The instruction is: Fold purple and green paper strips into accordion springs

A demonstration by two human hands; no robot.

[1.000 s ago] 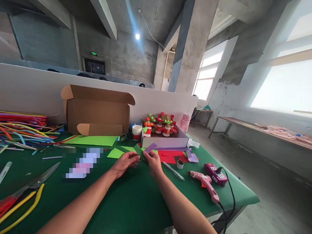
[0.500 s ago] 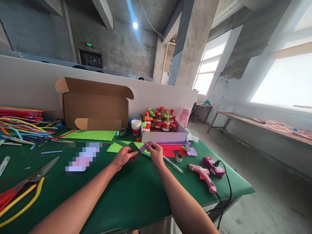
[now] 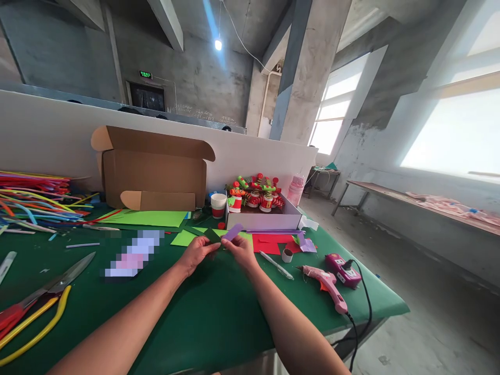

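Between finger and thumb, my left hand (image 3: pixel 196 255) pinches a dark green paper strip (image 3: pixel 212 235) above the table. My right hand (image 3: pixel 242 251) grips a small purple paper piece (image 3: pixel 233 232), whose free end points up and away from me. The fingertips of both hands nearly meet, and the near ends of the two papers come close together there; whether they touch I cannot tell. Behind the hands lies a light green sheet (image 3: pixel 183 238). To the right of my right hand are red paper sheets (image 3: pixel 269 245) and a clear pen (image 3: pixel 276 264).
A pink glue gun (image 3: pixel 324 281) and its purple plug block (image 3: pixel 344 270) lie right, with a trailing cord. Large scissors (image 3: pixel 58 281) lie left. Behind stand a white box (image 3: pixel 263 221) of red-and-green cup figures, paper cups (image 3: pixel 217 204) and an open cardboard box (image 3: pixel 154 174).
My right hand has moved slightly left and down, closer to the left hand. The purple paper has turned, its free end now pointing up and right. The left hand has hardly moved.
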